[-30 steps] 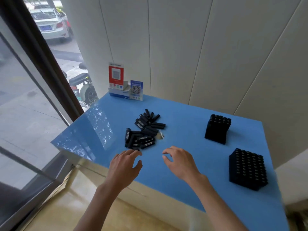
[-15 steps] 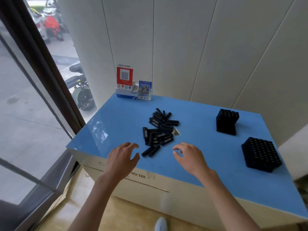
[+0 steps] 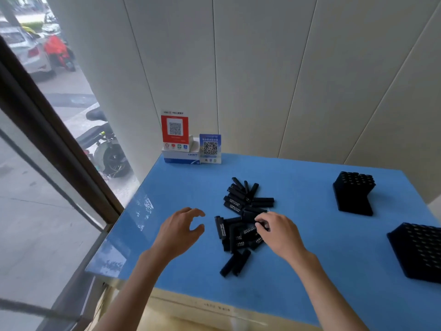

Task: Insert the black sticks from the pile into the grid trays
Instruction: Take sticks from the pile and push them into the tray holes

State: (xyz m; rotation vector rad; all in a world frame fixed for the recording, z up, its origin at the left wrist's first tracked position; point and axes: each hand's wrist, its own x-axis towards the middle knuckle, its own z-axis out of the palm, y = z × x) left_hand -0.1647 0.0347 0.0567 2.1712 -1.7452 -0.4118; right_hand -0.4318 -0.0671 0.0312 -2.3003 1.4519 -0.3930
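A pile of black sticks point(image 3: 241, 204) with white print lies in the middle of the blue table point(image 3: 310, 271). Two of them point(image 3: 235, 262) lie apart at the pile's near edge. My right hand point(image 3: 279, 232) is over the pile's near right part, with its curled fingertips pinching a stick that still lies among the others. Just left of the pile hovers my left hand point(image 3: 177, 231), fingers spread and loosely bent, holding nothing. Two black grid trays stand at the right: one point(image 3: 353, 192) farther back and tilted, one point(image 3: 420, 252) nearer, cut by the frame's edge.
A red QR sign point(image 3: 175, 129), a blue QR sign point(image 3: 210, 148) and a white box point(image 3: 181, 157) stand at the table's back left corner by the white wall. A glass window with a dark frame point(image 3: 55, 144) runs along the left edge.
Both hands have moved forward toward the pile. My right hand has come onto the sticks and curled its fingers on one. The view has shifted closer and to the left.
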